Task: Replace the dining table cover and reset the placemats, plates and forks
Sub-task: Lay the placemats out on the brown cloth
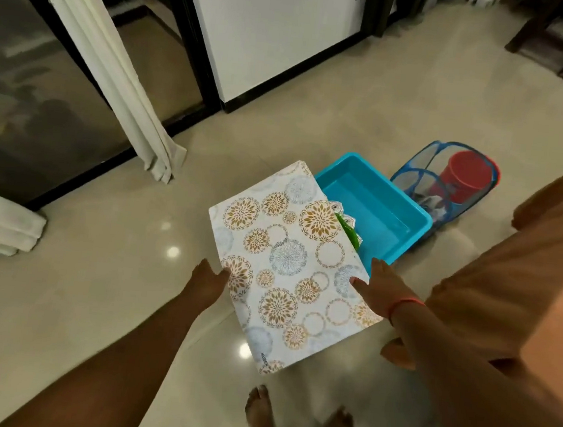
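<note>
Standing barefoot on the pale tiled floor (93, 298), the person holds a folded table cover (289, 265) out in front at about waist height, white with gold and grey-blue floral rings. The left hand (208, 283) pinches the near left edge, thumb on top and the fingers apparently tucked beneath, while the right hand (381, 291) presses fingertips on the right edge with its palm along the side; both are closed on the cloth, one to each side, which keeps the flat bundle level and stops the folds from sliding open. Just beyond the cover's far corner a blue plastic tub (387, 203) sits on the floor, and something green and clear (349, 226) peeks from behind the cover's right edge, too hidden to name. Right beside the tub a blue mesh hamper (420, 182) leans, with a red bucket (469, 176) behind it. A white curtain (115, 70) hangs by the dark glass door on the left. I would guess this is the fresh cover being fetched, so the job looks to be at an early stage; no dining table, placemats, plates or forks are in sight from here.
</note>
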